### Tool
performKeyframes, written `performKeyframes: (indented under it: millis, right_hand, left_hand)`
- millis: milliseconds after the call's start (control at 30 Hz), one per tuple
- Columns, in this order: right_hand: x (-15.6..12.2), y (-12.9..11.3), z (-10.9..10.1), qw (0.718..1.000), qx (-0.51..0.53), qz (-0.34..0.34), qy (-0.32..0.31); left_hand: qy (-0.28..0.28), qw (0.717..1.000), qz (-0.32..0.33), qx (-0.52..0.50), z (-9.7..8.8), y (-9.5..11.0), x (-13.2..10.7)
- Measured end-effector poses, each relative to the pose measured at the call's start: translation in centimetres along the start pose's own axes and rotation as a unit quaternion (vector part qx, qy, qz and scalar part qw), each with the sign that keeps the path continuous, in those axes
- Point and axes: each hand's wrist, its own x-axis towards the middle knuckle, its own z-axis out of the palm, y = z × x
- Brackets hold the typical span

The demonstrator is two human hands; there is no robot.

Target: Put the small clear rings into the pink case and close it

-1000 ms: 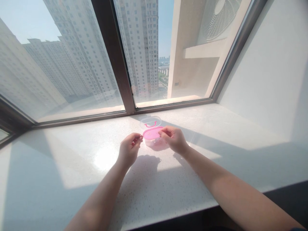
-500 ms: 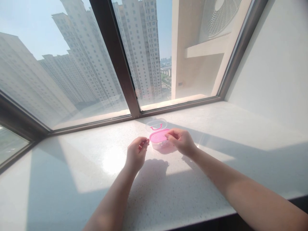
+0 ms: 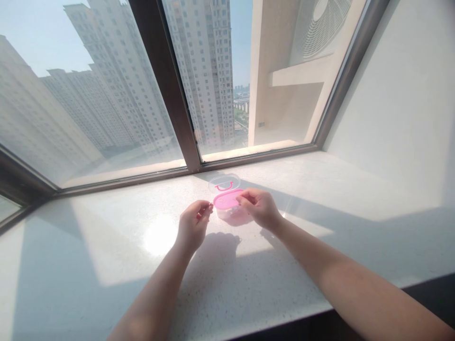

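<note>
A small oval plastic box (image 3: 227,214) with a clear lower part stands on the white sill. Its top bears a pink inner tray or cover (image 3: 226,200). Behind it a clear oval lid (image 3: 223,179) with a pink handle is tipped back. My left hand (image 3: 194,225) is at the box's left end, thumb and fingers pinched together; what they hold, if anything, is too small to tell. From the right, my right hand (image 3: 261,208) reaches over the pink piece with fingertips pinched at its right part. Whether those fingertips grip the piece or something small is hidden.
The white speckled sill (image 3: 88,227) carries bright sun patches and shadows. Dark window frames (image 3: 194,161) border it at the back, a white wall (image 3: 401,118) at the right. Its front edge (image 3: 284,327) drops to a dark area.
The view has turned slightly right, so everything sits a little further left in the picture. Both hands keep nearly the same pose at the box.
</note>
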Motion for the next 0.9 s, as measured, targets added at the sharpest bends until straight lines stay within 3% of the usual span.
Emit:
performKeyframes:
  millis: [900]
  right_hand:
    - [-0.02, 0.36, 0.26, 1.000, -0.011, -0.011, -0.004]
  left_hand:
    - [-0.011, 0.999, 0.019, 0.030, 0.15, -0.02, 0.06]
